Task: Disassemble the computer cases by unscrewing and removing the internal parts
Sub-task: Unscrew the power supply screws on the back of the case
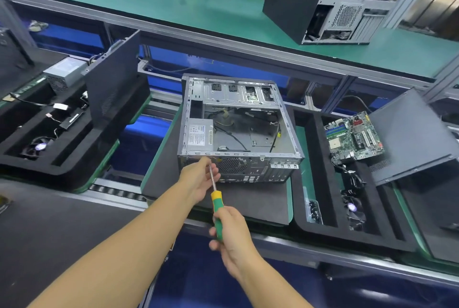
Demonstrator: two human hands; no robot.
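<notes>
**A:** Where's the case?

**B:** The computer case (238, 118) lies open side up on the dark mat (248, 198) at mid-worktop, its rear panel facing the near edge. The power supply (198, 135) sits inside, at the case's near left corner.

**A:** And the hands?

**B:** The right hand (231, 230) has its fingers clenched round the green handle of the screwdriver (216, 204). The left hand (198, 181) curls its fingers loosely about the shaft, guiding the tip onto the rear panel beside the power supply.

**A:** What's the risk?

**B:** I'd say the tip slipping. If the shaft goes in tilted it may jump the screw head, chew it, or jab the left fingers right beside it. A freed screw could also roll off the mat towards the near edge.
</notes>
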